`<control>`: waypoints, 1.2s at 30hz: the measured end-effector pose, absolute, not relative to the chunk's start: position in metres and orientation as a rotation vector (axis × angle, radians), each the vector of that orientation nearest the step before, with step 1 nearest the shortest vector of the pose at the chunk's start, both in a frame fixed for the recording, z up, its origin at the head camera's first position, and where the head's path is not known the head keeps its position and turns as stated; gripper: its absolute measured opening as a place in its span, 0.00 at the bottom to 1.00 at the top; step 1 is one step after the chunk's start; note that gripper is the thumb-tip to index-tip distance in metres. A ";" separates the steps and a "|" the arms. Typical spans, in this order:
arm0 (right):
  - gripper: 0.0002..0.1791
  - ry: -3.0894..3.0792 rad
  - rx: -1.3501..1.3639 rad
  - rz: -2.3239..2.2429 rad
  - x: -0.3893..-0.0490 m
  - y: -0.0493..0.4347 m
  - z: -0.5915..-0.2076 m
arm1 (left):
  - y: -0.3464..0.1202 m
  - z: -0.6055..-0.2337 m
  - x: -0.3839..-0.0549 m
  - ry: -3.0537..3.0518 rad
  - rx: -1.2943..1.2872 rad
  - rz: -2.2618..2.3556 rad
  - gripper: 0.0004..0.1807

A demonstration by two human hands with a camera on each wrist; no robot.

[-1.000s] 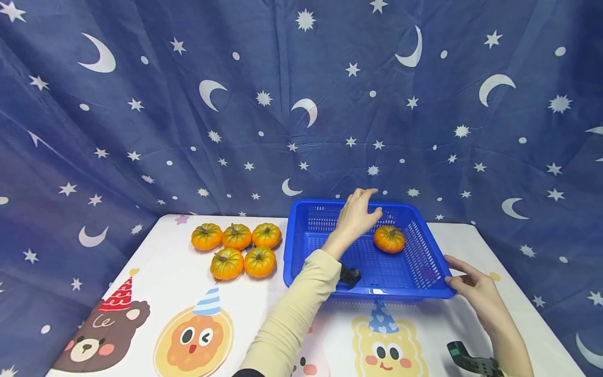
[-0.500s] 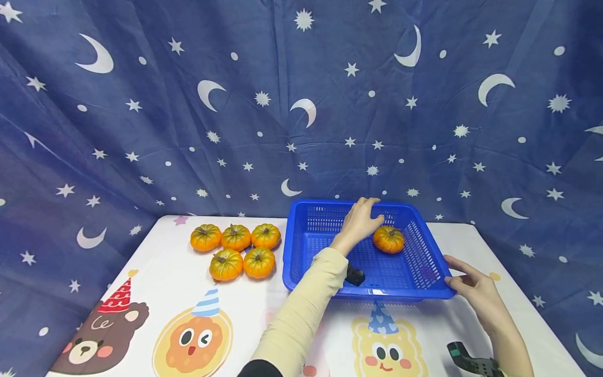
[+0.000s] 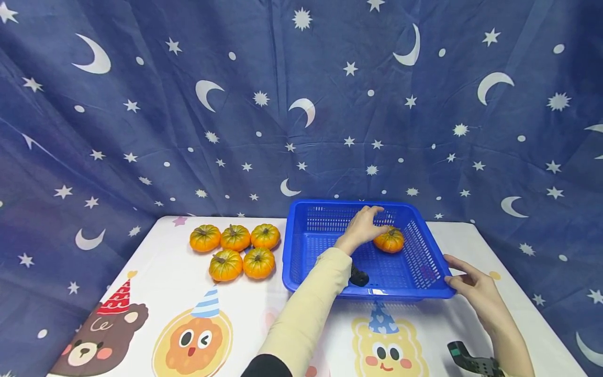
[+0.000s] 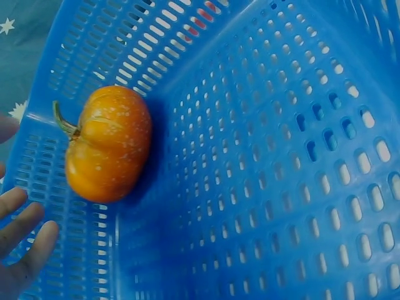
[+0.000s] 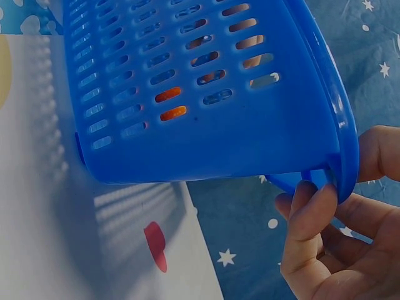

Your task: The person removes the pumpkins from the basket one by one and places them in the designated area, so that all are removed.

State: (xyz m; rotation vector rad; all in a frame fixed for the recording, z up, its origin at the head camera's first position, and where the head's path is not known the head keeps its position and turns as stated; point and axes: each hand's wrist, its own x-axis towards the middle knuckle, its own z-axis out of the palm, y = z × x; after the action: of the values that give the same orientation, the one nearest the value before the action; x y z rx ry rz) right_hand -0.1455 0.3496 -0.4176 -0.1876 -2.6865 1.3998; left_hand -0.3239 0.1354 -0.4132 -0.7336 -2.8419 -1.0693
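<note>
A small orange pumpkin (image 3: 389, 241) sits inside a blue plastic basket (image 3: 369, 292), toward its right side. My left hand (image 3: 361, 226) reaches into the basket just left of this pumpkin, fingers spread and holding nothing. In the left wrist view its fingers (image 4: 24, 234) are apart from the pumpkin (image 4: 109, 145), which lies on its side with its stem toward them. My right hand (image 3: 476, 285) grips the basket's right rim. The right wrist view has fingers and thumb of that hand (image 5: 337, 237) pinching the rim (image 5: 345, 144).
Several more pumpkins (image 3: 258, 263) stand in two rows on the table (image 3: 254, 324), left of the basket. Behind the table hangs a dark blue curtain (image 3: 245, 131) with moons and stars. Cartoon figures are printed on the white tabletop.
My left hand has moved down and a little right, closer to the pumpkin in the basket. The right hand and the basket have stayed in place.
</note>
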 end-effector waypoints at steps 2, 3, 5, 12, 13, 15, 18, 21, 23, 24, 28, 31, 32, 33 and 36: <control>0.30 -2.685 -0.191 1.400 -0.146 0.350 -0.418 | 0.137 -0.416 -0.325 -2.858 -0.762 -1.055 0.31; 0.30 -2.684 -0.191 1.402 -0.146 0.350 -0.417 | 0.137 -0.418 -0.325 -2.866 -0.774 -1.044 0.32; 0.30 -2.681 -0.190 1.402 -0.146 0.350 -0.417 | 0.138 -0.420 -0.326 -2.885 -0.793 -1.026 0.34; 0.30 -2.668 -0.172 1.393 -0.145 0.349 -0.415 | 0.139 -0.428 -0.329 -2.944 -0.846 -0.940 0.38; 0.30 -2.667 -0.171 1.396 -0.145 0.349 -0.415 | 0.139 -0.429 -0.329 -2.955 -0.855 -0.933 0.39; 0.30 -2.667 -0.170 1.400 -0.145 0.349 -0.415 | 0.138 -0.430 -0.329 -2.982 -0.874 -0.926 0.40; 0.30 -2.664 -0.166 1.404 -0.145 0.349 -0.415 | 0.137 -0.432 -0.329 -3.009 -0.892 -0.933 0.41; 0.29 -2.659 -0.160 1.404 -0.144 0.349 -0.415 | 0.137 -0.434 -0.329 -3.024 -0.917 -0.937 0.43; 0.29 -2.657 -0.158 1.401 -0.145 0.349 -0.415 | 0.138 -0.436 -0.329 -3.028 -0.939 -0.933 0.44; 0.29 -2.654 -0.157 1.403 -0.145 0.349 -0.415 | 0.138 -0.436 -0.329 -3.030 -0.950 -0.925 0.44; 0.29 -2.648 -0.157 1.407 -0.145 0.350 -0.415 | 0.140 -0.437 -0.329 -3.049 -0.978 -0.906 0.46; 0.29 -2.646 -0.161 1.410 -0.145 0.350 -0.416 | 0.140 -0.437 -0.329 -3.066 -0.992 -0.890 0.47; 0.29 -2.646 -0.162 1.413 -0.145 0.350 -0.416 | 0.140 -0.438 -0.329 -3.071 -0.999 -0.877 0.47; 0.29 -2.648 -0.163 1.414 -0.145 0.350 -0.416 | 0.140 -0.438 -0.329 -3.075 -1.002 -0.869 0.48; 0.29 -2.651 -0.162 1.415 -0.144 0.350 -0.416 | 0.140 -0.439 -0.329 -3.083 -1.007 -0.849 0.48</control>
State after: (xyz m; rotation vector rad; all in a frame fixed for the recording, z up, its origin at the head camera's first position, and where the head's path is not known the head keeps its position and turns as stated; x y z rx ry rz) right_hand -0.1444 0.3497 -0.4158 -0.1618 -2.6506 1.4147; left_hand -0.3292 0.1404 -0.4389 -1.0066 -3.0831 -0.8493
